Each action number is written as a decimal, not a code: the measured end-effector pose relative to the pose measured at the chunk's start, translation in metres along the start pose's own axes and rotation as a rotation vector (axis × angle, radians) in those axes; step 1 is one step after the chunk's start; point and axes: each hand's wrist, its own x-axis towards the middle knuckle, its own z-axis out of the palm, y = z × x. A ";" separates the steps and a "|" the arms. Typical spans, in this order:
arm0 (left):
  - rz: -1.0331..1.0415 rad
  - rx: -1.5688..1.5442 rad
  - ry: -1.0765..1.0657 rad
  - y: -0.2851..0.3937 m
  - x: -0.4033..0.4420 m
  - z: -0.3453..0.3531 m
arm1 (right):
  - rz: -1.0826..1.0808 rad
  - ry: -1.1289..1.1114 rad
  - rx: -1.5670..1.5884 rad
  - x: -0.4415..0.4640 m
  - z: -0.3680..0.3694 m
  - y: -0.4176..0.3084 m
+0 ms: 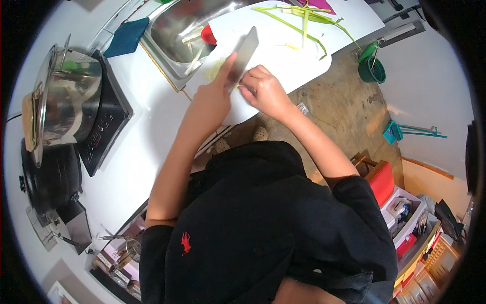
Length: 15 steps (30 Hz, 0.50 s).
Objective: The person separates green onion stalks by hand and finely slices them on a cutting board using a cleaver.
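My left hand (215, 99) is wrapped round the handle of a broad-bladed kitchen knife (248, 49), its index finger stretched along the blade. The blade points away from me over a white cutting board (283, 68). Just right of the blade, my right hand (260, 90) has its fingers curled and pinched on the board; a small yellowish bit shows at their tips, its kind unclear. Pale green cut pieces (214, 69) lie left of the knife. Long green stalks (305, 23) rest at the board's far side, with a short pale piece (292, 46) nearer.
Left of the board is a steel sink (169, 30) with pale scraps and a red bowl (208, 35) at its edge. A dark cloth (127, 37) lies by it. A lidded steel pot (76, 99) stands on an induction cooker (104, 124). A green bucket (372, 71) sits on the floor.
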 end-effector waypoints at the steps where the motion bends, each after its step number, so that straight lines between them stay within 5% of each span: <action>1: -0.017 0.004 0.008 0.000 -0.009 -0.007 | 0.010 0.005 0.002 0.000 0.000 0.000; 15: -0.023 0.177 -0.076 0.007 -0.017 0.002 | 0.000 0.012 -0.003 0.005 0.002 -0.006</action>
